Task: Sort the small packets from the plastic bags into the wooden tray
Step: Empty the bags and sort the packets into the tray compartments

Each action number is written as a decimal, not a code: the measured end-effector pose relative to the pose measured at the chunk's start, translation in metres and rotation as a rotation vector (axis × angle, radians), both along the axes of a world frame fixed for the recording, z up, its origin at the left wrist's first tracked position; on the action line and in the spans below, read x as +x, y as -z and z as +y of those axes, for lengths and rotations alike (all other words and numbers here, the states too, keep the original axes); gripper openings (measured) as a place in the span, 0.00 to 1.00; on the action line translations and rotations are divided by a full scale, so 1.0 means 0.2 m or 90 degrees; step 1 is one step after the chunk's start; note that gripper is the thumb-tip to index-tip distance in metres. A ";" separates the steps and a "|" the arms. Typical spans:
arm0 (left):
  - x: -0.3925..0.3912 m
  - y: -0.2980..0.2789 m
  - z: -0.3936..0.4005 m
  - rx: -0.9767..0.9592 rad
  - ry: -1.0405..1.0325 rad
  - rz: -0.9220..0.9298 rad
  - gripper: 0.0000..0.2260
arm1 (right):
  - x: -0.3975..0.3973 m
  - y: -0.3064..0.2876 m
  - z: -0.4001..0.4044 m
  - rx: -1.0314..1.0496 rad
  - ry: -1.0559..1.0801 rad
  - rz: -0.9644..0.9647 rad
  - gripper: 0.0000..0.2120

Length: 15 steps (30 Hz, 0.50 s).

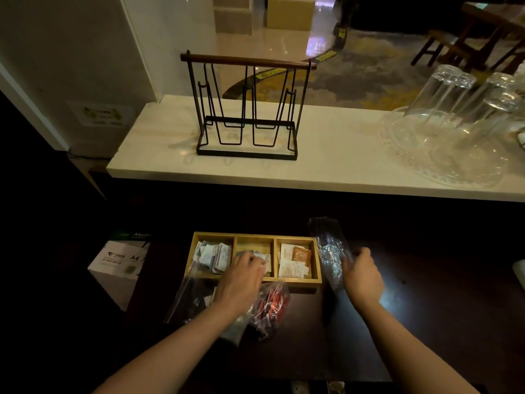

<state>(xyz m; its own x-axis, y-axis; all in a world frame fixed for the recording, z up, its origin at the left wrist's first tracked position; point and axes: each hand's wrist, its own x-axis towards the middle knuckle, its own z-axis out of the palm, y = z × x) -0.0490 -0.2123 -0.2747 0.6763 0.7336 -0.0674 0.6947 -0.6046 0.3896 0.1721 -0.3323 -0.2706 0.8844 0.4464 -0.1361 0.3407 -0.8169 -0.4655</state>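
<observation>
A wooden tray point(255, 235) with three compartments lies on the dark counter. White packets point(211, 255) fill its left compartment, and white and orange packets point(294, 261) its right one. My left hand point(241, 275) reaches into the middle compartment with its fingers closed on a few small white packets point(262, 258). My right hand point(362, 275) holds a clear plastic bag point(329, 251) upright just right of the tray. A bag with red packets point(271, 305) and another clear bag point(189, 300) lie in front of the tray, partly under my left forearm.
A black wire rack point(247, 109) with a wooden bar stands on the white marble ledge point(326, 166) behind. Upturned glasses on a glass tray point(454, 126) sit at its right end. A box of A4 paper point(119, 265) stands left of the counter.
</observation>
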 end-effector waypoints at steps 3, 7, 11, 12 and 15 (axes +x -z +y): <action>0.07 -0.01 0.13 -0.035 -0.044 0.011 0.16 | -0.12 -0.02 0.08 0.047 -0.145 -0.014 0.13; 0.15 0.03 0.18 -0.115 0.021 0.155 0.25 | -0.27 0.00 0.19 0.068 -0.235 -0.020 0.08; 0.21 0.10 0.14 -0.131 0.007 0.238 0.22 | -0.33 0.04 0.23 0.042 -0.271 0.004 0.07; 0.22 0.10 0.14 -0.118 0.005 0.250 0.21 | -0.34 0.05 0.23 0.035 -0.276 0.001 0.07; 0.25 0.10 0.17 -0.102 -0.005 0.255 0.21 | -0.33 0.06 0.23 0.034 -0.275 0.007 0.07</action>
<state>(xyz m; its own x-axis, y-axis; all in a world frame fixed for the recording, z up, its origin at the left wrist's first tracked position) 0.0015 -0.1791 -0.2955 0.5673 0.6981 -0.4369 0.8150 -0.5521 0.1760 0.1051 -0.2854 -0.2832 0.6131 0.7822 -0.1111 0.6411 -0.5748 -0.5085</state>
